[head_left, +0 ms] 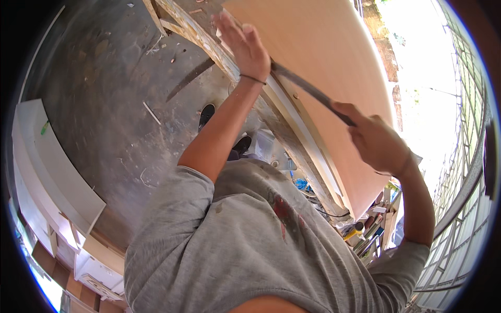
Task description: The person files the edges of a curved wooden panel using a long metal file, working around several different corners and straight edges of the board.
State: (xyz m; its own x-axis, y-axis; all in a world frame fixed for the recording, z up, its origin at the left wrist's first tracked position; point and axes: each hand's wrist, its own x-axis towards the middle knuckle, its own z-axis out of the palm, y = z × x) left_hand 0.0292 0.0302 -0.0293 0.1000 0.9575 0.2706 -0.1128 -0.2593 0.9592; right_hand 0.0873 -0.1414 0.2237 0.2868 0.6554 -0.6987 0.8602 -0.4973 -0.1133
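My right hand (378, 143) is closed around the near end of a long, narrow, dark flat bar (308, 88). The bar slants up and left across a pale wooden panel (334, 62) toward my left wrist, and its far part is hidden behind my left hand. Fingers stretched out, my left hand (242, 47) is over the panel's left edge, a dark band around its wrist. Whether the left palm touches the bar cannot be made out. Beneath the panel runs a paint-stained wooden support (201, 41).
A yellow-handled tool (355, 231) lies among piled scraps at lower right, near a blue cord (300, 183) and a clear plastic container (263, 146). White boards (62, 161) stand at left. A thin white strip (152, 112) lies on the grey floor (104, 68). Metal grille (459, 172) lines the right.
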